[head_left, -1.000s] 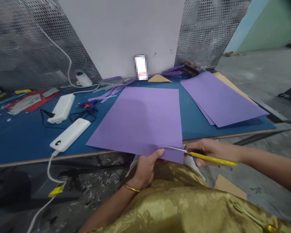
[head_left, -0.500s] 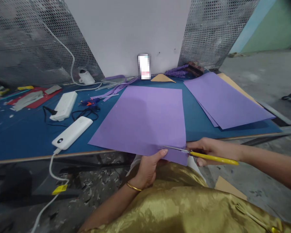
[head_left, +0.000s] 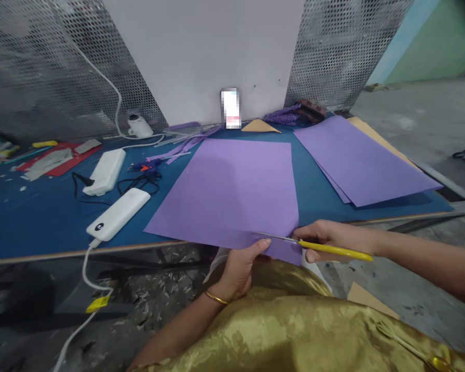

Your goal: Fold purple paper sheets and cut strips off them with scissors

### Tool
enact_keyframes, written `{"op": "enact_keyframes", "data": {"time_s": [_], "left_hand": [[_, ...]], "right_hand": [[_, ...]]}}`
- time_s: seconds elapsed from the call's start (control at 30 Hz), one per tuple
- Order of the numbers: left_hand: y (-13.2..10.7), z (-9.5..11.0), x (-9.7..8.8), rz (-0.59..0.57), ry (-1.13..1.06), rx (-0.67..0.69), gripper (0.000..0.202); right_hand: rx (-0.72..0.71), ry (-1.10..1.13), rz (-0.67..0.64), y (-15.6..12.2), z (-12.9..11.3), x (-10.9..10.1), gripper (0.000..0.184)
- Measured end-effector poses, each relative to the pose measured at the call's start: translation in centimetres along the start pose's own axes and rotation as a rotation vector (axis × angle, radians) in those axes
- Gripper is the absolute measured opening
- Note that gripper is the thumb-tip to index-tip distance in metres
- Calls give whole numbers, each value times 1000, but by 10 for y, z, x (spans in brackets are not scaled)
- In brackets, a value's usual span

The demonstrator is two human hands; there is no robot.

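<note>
Pinched large purple paper sheet [head_left: 236, 191] over near edge of blue table [head_left: 318, 199] with left hand [head_left: 237, 269]; gripped yellow-handled metal scissors [head_left: 337, 250] in curled right hand [head_left: 341, 235]. Risked nicking thumb [head_left: 260, 247], so near blades [head_left: 278, 236].

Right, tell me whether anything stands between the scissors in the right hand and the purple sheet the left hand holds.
Nothing visible does: the yellow-handled scissors in the right hand have a blade over the purple sheet. The thumb of the left hand lies close beside that blade, not between.
</note>
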State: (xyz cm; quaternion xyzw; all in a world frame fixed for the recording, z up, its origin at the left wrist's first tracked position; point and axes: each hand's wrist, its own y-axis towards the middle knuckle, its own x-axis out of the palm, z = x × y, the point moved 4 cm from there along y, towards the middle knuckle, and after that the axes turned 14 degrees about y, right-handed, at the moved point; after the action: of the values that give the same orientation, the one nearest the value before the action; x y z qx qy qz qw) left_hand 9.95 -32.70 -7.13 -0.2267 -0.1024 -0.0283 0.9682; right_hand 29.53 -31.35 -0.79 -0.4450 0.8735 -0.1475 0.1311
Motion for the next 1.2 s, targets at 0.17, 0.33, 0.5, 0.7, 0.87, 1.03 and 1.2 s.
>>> {"op": "enact_keyframes", "data": {"time_s": [0.17, 0.33, 0.5, 0.7, 0.87, 1.03, 1.2], "left_hand": [[0, -5, -2, -20, 10, -34, 46], [4, -4, -18, 95, -63, 3, 49], [5, -1, -21, 160, 0, 29, 47], [4, -1, -14, 120, -6, 42, 46], [4, -4, -15, 106, 6, 22, 44], [5, -5, -16, 99, 8, 24, 43], [4, -6, -12, 51, 11, -23, 44]], "right_hand": [[35, 9, 11, -2, 8, -4, 44], [61, -59, 46, -5, 10, -9, 44], [77, -92, 66, -6, 7, -8, 39], [59, -93, 52, -1, -2, -4, 40], [56, -32, 46, 1, 3, -5, 47], [24, -46, 28, 2, 8, -5, 47], [18, -153, 30, 9, 1, -4, 42]]}}
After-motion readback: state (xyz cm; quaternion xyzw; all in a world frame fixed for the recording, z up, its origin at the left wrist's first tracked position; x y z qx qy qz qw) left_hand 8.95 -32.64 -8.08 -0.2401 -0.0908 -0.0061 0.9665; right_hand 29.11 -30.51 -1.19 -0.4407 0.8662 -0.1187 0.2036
